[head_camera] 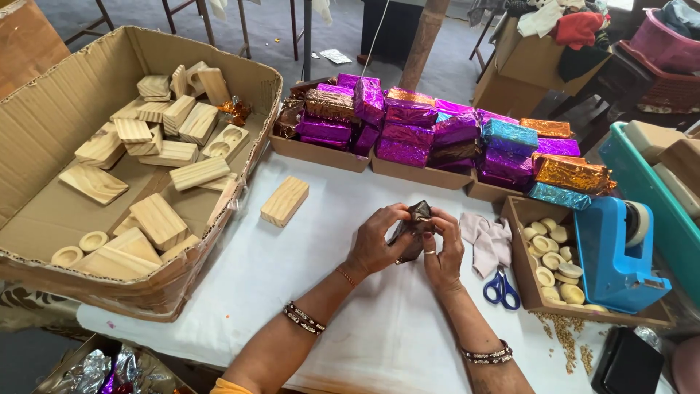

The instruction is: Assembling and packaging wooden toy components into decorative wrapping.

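While gripped by both hands (412,244), brown foil-wrapped block (414,228) upright, long axis tilted slightly right.

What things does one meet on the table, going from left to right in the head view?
Big cardboard box of wooden blocks → single wooden block → left hand → dark foil-wrapped piece → right hand → blue-handled scissors → small box of wooden rounds → blue tape dispenser.

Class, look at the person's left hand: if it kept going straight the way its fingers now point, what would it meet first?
The left hand points right, at the dark foil-wrapped block it already touches; just beyond lies the right hand. Depth hardly matters here.
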